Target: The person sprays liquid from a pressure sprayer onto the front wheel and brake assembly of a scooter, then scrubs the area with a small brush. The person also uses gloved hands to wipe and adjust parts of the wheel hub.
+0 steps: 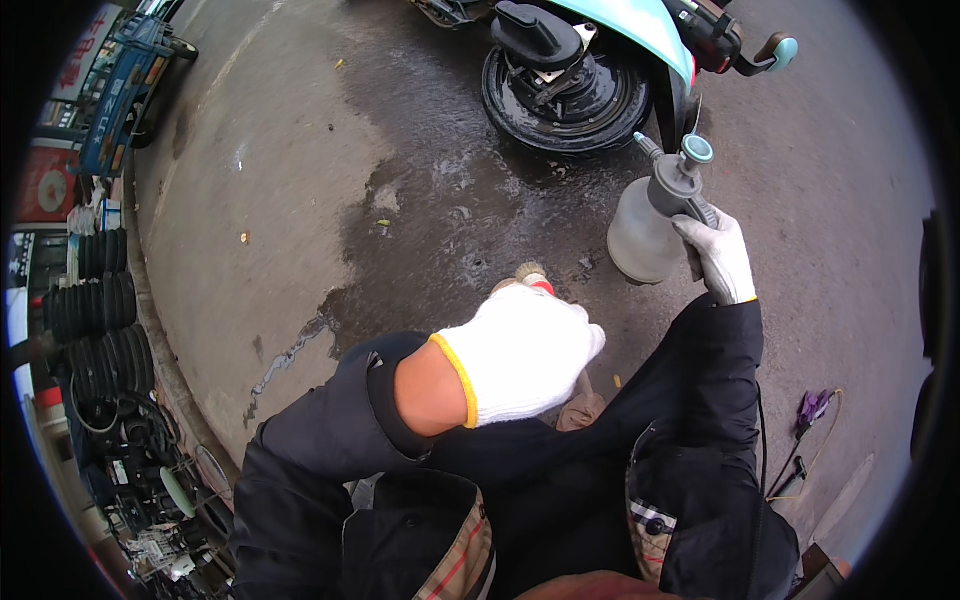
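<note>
My left hand point(521, 356), in a white knitted glove with a yellow cuff edge, is closed around a brush point(533, 274). Only the brush's pale round bristle head and a red band show past the fingers; its grip is mostly hidden. My right hand point(721, 253), gloved too, holds the rear handle of a pump spray bottle point(646, 234). This bottle has a cloudy body, a grey top and a light-blue pump knob, and its nozzle points up and left towards a scooter wheel point(568, 105). The wheel's black tyre and hub look wet.
Ahead stands a turquoise scooter point(637, 26) on wet pavement point(420, 225). Stacked tyres point(94, 319) and assorted parts line the kerb at left, below a blue cargo tricycle point(120, 97). At right, a purple-headed item point(814, 409) lies beside a thin cord on the ground.
</note>
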The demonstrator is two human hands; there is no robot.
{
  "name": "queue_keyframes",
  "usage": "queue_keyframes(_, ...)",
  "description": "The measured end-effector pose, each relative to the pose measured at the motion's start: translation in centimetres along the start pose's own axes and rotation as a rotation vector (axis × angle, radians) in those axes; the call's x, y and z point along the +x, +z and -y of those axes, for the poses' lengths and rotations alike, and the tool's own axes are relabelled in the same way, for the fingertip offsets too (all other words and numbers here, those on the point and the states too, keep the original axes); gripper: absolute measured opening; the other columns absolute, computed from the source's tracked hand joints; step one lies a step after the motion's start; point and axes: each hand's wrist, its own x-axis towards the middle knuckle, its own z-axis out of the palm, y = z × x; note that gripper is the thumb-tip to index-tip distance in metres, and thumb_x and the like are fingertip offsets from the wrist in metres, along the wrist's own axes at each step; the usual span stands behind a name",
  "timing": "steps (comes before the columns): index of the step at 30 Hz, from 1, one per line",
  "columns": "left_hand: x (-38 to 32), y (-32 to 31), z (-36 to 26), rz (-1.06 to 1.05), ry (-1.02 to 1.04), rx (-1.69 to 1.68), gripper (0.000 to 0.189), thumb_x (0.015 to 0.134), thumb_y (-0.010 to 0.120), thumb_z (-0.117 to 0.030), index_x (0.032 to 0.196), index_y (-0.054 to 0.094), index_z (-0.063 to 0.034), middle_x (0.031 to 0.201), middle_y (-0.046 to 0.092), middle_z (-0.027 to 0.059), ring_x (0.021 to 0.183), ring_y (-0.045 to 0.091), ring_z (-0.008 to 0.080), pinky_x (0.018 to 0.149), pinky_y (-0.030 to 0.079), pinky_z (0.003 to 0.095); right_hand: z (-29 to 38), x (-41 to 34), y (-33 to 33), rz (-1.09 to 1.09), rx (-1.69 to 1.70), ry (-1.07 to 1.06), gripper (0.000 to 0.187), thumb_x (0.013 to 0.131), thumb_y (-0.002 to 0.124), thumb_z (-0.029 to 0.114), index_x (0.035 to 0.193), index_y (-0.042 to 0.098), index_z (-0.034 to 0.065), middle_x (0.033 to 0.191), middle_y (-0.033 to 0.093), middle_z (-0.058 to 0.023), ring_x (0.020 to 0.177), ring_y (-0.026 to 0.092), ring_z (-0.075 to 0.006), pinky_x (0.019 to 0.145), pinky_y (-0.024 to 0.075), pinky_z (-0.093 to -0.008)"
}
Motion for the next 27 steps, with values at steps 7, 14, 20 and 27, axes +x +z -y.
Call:
queue_keyframes(7,1.3,0.9,-0.3,-0.003,0.018,0.032,0.03,0.077,0.073,-0.012,0.107,0.069,-0.0072,0.082,0.065,0.011,0.072,0.07,0.0362,0.067,0.058,0.0463,-6.2,1.3,-9.7,-0.319,-0.062,-0.056,0.021,0.095,0.08,0.021,0.097,0.069,0.0033,0.067,0.057,0.0011,0.047,0.047,-0.0082,0.044,0.0368,-0.0291)
queue_keyframes(14,5.1,0.5,1.0,0.03,0.036,0.031,0.049,0.086,0.071,-0.013,0.135,0.068,-0.0092,0.11,0.071,0.0171,0.097,0.073,0.0387,0.086,0.058,0.0482,-17.4,1.6,-15.2,-0.674,0.249,-0.005,0.022,0.099,0.08,0.023,0.103,0.066,0.0067,0.077,0.062,0.0008,0.057,0.056,-0.0092,0.051,0.0462,-0.0287)
queue_keyframes(20,11.7,1.2,2.7,0.01,0.205,0.238,0.034,0.089,0.065,-0.01,0.123,0.068,-0.0096,0.102,0.069,0.0158,0.091,0.074,0.037,0.079,0.06,0.0483,-20.7,-0.8,-18.7,-0.644,0.247,0.035,0.019,0.101,0.076,0.017,0.114,0.068,0.0051,0.083,0.066,-0.0014,0.062,0.061,-0.0115,0.059,0.0522,-0.0298)
queue_keyframes(27,20.7,4.6,5.7,0.023,0.092,-0.138,0.04,0.105,0.063,-0.042,0.119,0.075,-0.0055,0.111,0.076,0.0237,0.107,0.073,0.0439,0.094,0.056,0.052,-19.9,-4.4,-17.6,-0.804,-0.329,0.069,0.042,0.101,0.077,0.026,0.132,0.067,-0.0007,0.105,0.074,-0.0096,0.094,0.072,-0.0213,0.089,0.058,-0.0376)
